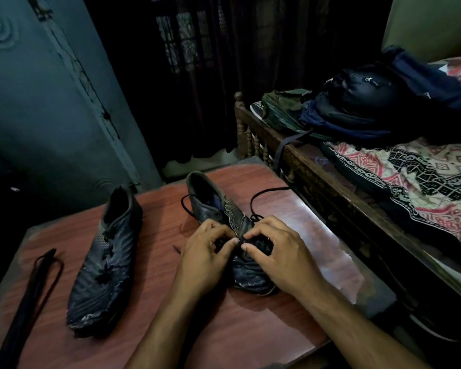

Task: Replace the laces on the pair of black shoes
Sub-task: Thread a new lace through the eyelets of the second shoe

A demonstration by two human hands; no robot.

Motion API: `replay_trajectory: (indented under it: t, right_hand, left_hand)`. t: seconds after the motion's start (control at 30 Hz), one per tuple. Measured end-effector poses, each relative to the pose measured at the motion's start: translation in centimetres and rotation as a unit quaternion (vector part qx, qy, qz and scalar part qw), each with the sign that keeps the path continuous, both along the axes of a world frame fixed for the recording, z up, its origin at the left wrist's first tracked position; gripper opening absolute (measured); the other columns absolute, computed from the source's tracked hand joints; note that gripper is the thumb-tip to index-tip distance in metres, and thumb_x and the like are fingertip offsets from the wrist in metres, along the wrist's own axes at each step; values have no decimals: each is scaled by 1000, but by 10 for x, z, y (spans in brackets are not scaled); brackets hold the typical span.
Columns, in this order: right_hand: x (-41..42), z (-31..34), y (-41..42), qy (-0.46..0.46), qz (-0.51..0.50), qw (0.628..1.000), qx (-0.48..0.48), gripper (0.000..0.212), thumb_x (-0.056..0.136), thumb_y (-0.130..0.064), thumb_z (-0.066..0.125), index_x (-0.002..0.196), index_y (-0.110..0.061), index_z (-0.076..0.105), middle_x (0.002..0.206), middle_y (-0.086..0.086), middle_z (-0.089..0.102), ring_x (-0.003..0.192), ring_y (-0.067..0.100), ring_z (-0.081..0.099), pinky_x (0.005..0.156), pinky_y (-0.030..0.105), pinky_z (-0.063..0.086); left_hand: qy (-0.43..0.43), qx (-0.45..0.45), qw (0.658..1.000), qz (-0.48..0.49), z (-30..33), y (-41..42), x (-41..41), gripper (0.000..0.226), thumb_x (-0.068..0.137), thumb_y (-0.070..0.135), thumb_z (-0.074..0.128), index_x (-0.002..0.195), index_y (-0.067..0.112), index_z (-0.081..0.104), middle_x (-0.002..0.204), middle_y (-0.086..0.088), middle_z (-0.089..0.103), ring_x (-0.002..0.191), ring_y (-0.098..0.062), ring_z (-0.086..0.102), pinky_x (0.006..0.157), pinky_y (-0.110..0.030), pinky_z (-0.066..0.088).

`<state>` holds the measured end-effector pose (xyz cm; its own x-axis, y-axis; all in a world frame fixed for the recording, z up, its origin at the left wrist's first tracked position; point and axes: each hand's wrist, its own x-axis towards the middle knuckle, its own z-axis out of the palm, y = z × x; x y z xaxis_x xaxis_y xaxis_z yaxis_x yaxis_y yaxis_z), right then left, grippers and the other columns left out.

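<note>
— Any brand readable on that scuffed black leather shoe (pixel 225 222)?
— None legible. Left hand (pixel 205 258) and right hand (pixel 280 255) both pinch its thin black lace (pixel 253 206) over the tongue; the unlaced black shoe (pixel 107 262) lies left of them.

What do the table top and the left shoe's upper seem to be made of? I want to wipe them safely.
Table top: likely glossy reddish wood-grain laminate; it shows streaked grain and a bright glare patch. Left shoe: seemingly black synthetic leather, ribbed and faintly shiny, with pale scuffs at the toe; real leather can't be ruled out.
</note>
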<state>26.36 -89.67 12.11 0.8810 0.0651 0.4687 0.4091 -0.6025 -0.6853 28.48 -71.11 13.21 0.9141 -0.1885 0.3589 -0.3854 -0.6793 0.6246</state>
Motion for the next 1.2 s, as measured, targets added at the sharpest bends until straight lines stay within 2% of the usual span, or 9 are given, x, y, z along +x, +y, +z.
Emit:
replay_trajectory:
  t: [0.23, 0.43, 0.53, 0.6, 0.67, 0.77, 0.93, 1.07, 1.2]
  right_hand:
    - [0, 0, -1, 8, -5, 1000, -4, 14, 84, -33, 80, 96, -28, 73, 99, -18, 59, 95, 1, 61, 83, 24, 51]
    - [0, -1, 0, 5, -1, 1000, -1, 10, 86, -29, 77, 95, -25, 73, 98, -17, 59, 95, 4, 62, 84, 24, 51]
    - [0, -1, 0, -1, 7, 1000, -6, 5, 91, -28, 69, 95, -26, 71, 98, -18, 57, 96, 5, 61, 85, 29, 52]
    - [1, -2, -1, -1, 7, 1000, -11, 5, 92, -26, 67, 95, -26, 70, 98, -19, 56, 97, 5, 60, 85, 30, 52]
    - [1, -3, 0, -1, 5, 1000, -21, 4, 92, -27, 66, 95, -27, 69, 98, -20, 55, 98, 4, 58, 85, 30, 52]
    - [1, -3, 0, -3, 2, 1000, -27, 5, 91, -27, 65, 95, -28, 68, 98, -20, 54, 99, 3, 57, 85, 30, 51]
    - [2, -2, 1, 0, -3, 1000, -31, 6, 92, -25, 65, 96, -26, 68, 99, -19, 54, 99, 4, 57, 85, 27, 51]
    - [2, -2, 2, 2, 0, 1000, -23, 21, 90, -39, 53, 95, -26, 68, 100, -19, 54, 100, 6, 59, 84, 33, 53]
    - [2, -4, 4, 6, -12, 999, -39, 21, 89, -42, 52, 95, -28, 66, 99, -19, 54, 101, 5, 57, 83, 35, 53]
  left_hand:
    - [-2, -53, 999, 8, 1, 1, -2, 16, 88, 15, 78, 81, 28, 71, 89, 11, 57, 84, 1, 58, 70, -7, 38]
    - [-81, -71, 992, 72, 10, 7, -5, 23, 87, 15, 78, 101, 32, 72, 102, 18, 61, 85, 4, 58, 74, -7, 40]
    - [-81, -28, 986, 141, 25, 22, 9, 45, 96, 22, 67, 136, 38, 55, 137, 15, 50, 99, 11, 45, 86, -26, 44]
    - [-39, 32, 992, 119, 31, 34, 25, 57, 100, 27, 59, 151, 44, 38, 157, 19, 33, 126, 2, 45, 98, -35, 47]
    - [-29, 93, 993, 71, 31, 40, 34, 53, 101, 27, 56, 149, 45, 42, 161, 21, 26, 136, -12, 47, 97, -44, 53]
    - [-61, 118, 989, 69, 27, 42, 40, 41, 99, 25, 59, 138, 38, 57, 153, 17, 33, 118, -21, 61, 83, -44, 57]
    - [-110, -20, 989, 93, 14, 44, 56, 27, 96, 8, 63, 116, 24, 73, 121, 9, 59, 100, -10, 64, 88, -35, 57]
    - [-130, -101, 976, 141, 9, 45, 60, 17, 94, 9, 69, 103, 23, 73, 102, 6, 71, 87, -3, 68, 81, -15, 53]
    - [-78, -325, 920, 206, -3, 70, 74, 18, 99, 16, 56, 102, 27, 70, 98, -11, 72, 85, -15, 75, 82, -44, 63]
